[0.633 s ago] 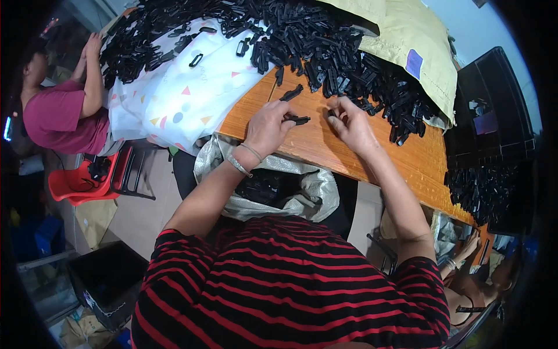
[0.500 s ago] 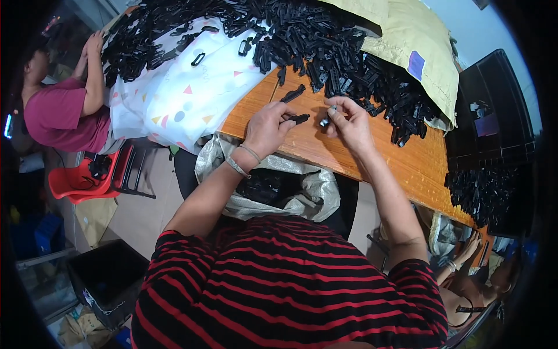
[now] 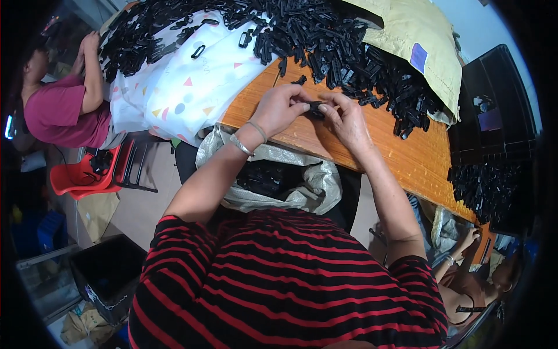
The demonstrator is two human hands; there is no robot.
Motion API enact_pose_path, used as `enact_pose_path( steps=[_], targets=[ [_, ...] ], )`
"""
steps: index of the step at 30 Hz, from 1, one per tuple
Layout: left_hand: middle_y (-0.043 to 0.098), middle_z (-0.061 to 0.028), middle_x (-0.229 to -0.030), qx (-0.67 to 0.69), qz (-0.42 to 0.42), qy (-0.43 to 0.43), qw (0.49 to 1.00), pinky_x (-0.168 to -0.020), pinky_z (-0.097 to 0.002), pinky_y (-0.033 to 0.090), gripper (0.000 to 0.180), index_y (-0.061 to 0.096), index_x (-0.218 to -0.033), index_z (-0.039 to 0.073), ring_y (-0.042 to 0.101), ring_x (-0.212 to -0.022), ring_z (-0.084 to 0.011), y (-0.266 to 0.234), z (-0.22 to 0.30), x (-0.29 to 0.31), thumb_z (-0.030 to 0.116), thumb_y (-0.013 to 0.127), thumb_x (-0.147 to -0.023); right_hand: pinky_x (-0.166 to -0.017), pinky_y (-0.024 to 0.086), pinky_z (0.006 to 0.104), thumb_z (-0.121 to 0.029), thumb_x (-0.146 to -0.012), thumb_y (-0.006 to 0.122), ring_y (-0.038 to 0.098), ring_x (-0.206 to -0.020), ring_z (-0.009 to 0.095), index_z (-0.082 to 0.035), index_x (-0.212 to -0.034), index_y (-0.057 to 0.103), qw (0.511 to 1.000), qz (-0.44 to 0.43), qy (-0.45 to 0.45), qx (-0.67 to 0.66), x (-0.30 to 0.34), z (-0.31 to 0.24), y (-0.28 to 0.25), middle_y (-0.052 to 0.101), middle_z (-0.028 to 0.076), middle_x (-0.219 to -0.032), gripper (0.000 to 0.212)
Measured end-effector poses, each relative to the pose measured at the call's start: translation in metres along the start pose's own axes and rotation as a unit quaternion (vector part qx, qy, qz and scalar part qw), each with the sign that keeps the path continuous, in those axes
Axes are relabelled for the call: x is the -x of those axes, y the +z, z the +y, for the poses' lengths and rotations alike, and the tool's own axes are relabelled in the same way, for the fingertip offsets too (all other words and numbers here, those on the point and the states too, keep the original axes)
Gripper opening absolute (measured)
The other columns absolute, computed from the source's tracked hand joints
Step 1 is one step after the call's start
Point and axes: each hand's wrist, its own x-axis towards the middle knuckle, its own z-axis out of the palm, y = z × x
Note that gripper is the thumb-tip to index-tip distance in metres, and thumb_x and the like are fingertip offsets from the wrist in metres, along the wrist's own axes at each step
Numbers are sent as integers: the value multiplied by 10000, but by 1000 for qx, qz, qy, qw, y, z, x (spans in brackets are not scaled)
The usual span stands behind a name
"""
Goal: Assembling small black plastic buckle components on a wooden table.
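My left hand [image 3: 281,111] and my right hand [image 3: 347,121] meet above the wooden table [image 3: 401,157], fingertips almost touching. Pinched between them is a small, slim black plastic piece [image 3: 315,109], partly covered by the fingers. Whether the right hand also keeps the small shiny bit it held earlier is hidden. Just past my left fingers, another black piece [image 3: 300,80] lies on the wood. Beyond both hands spreads a big heap of similar black plastic pieces [image 3: 325,43].
Below the table edge, an open woven sack [image 3: 322,189] holds dark pieces. White patterned sheeting [image 3: 174,96] lies under the left part of the heap; a yellowish sack [image 3: 430,75] stands far right. One person [image 3: 64,113] sits at left, another [image 3: 465,279] at lower right, near a second pile [image 3: 482,192].
My hands have come together, the right moving left toward the left one. The black piece in the left hand is now gripped from both sides; the shiny bit is out of sight.
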Motion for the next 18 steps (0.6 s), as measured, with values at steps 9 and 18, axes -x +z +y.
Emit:
enact_pose_path(
  steps=[9,18],
  targets=[
    [649,-49,-744,44,5,-62,997,-638,-251,495,166,637,-845,-5,602,-675,-110,8,-4,-12,123,720,-779,-437,425,215,-103,-909,590,549,-476,88,21,-822,584,960,-7,151,-236,12,26,7,609,49,-630,152],
    [655,-80,-721,-54,19,-101,993,-638,-286,501,201,639,-809,7,627,-662,-157,15,-11,-15,161,749,-742,-394,398,215,-158,-914,597,538,-450,89,2,-756,577,960,-56,241,-128,6,17,1,591,44,-601,226]
  ],
)
